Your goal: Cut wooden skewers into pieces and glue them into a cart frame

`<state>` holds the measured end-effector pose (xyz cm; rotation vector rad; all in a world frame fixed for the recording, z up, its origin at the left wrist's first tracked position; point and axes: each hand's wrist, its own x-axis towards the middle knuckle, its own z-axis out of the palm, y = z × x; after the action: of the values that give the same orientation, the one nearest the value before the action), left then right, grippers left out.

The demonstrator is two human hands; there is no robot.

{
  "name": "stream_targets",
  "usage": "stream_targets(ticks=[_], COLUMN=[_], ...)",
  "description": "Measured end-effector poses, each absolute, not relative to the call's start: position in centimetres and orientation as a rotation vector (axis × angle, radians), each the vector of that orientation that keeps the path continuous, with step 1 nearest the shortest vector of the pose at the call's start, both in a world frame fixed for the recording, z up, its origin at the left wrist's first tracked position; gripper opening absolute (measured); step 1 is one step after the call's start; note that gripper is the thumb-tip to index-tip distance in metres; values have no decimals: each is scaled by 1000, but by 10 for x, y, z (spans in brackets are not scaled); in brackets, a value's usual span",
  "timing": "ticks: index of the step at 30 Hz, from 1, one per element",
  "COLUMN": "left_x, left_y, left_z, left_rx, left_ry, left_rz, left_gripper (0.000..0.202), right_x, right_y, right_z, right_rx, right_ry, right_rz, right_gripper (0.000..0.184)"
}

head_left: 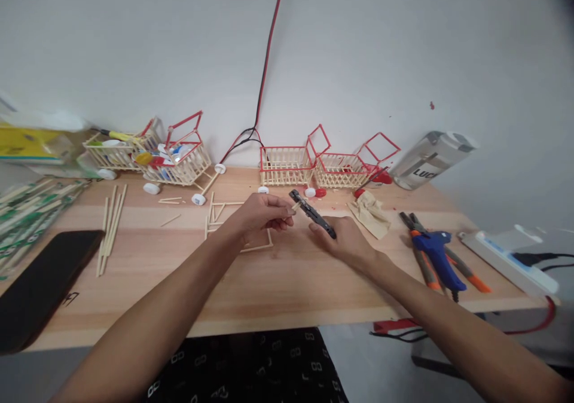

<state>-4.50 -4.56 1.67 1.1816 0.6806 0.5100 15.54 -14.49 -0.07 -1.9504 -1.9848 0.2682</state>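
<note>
My left hand (pixel 262 214) is closed in a pinch on a short wooden stick (pixel 296 206) above the middle of the wooden table (pixel 278 289). My right hand (pixel 345 238) grips a black cutter tool (pixel 311 213) whose tip meets the stick's end. Under my left hand lies a flat frame of glued sticks (pixel 258 247).
Small stick carts with red rims (pixel 287 164) (pixel 177 158) stand along the wall. Loose sticks (pixel 110 223) lie left, beside a black phone (pixel 40 283). A blue glue gun (pixel 437 253), orange-handled pliers (pixel 426 268), a crumpled cloth (pixel 370 211), a silver can (pixel 428 159) and a power strip (pixel 506 259) sit right.
</note>
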Motion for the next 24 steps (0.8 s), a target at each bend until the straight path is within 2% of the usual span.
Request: stream_targets(ticks=[6, 16, 24], left_x=[-44, -45, -45], left_y=[-46, -45, -46], left_z=[18, 16, 17], left_rx=[1168, 1242, 1258], left_ry=[715, 660, 650], left_rz=[550, 609, 606], left_gripper=[14, 22, 22], right_x=[155, 154, 155], right_y=[-141, -141, -143], right_z=[-2, 4, 5], right_rx=[-1961, -1997, -2061], right_ry=[-1999, -1920, -1903], right_rz=[196, 83, 121], right_gripper=[54, 53, 54])
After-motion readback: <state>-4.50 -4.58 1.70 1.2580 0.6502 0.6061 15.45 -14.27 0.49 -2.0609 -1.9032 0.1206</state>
